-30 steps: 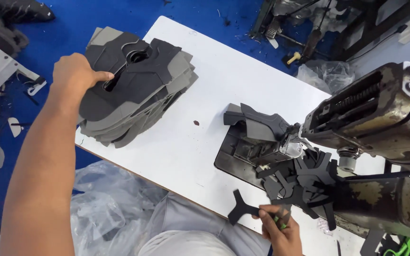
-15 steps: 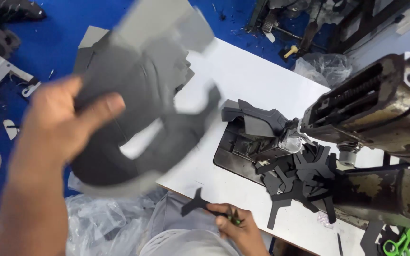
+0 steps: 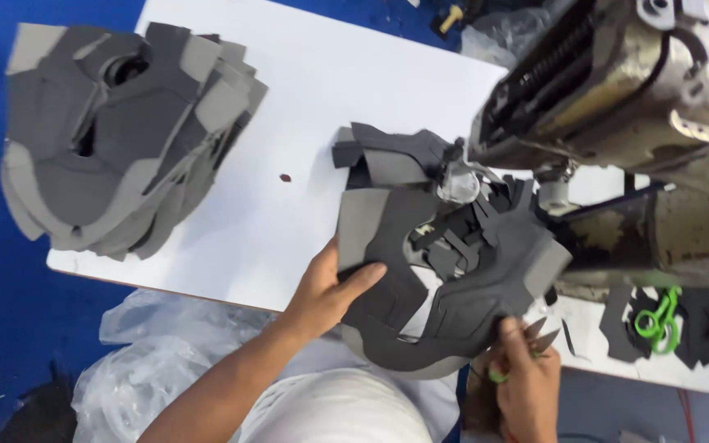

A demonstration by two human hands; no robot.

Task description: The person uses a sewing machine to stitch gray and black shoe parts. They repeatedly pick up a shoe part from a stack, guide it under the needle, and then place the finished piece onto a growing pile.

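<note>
While the left hand pinches the grey piece, lying long left-to-right, the right hand grips snips.

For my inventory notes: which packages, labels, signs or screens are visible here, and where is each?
Clear plastic bag: crumpled, below the white table's front edge.
Second clear plastic bag: crumpled, behind the table, at the top.
No labels, signs or screens show.

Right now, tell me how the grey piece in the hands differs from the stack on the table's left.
The piece is a single cutout, held by the left hand and right hand near the sewing machine; the stack is many layers, untouched. The piece overhangs the table's near edge; the stack overhangs its left corner. Both are grey, similarly shaped.
</note>
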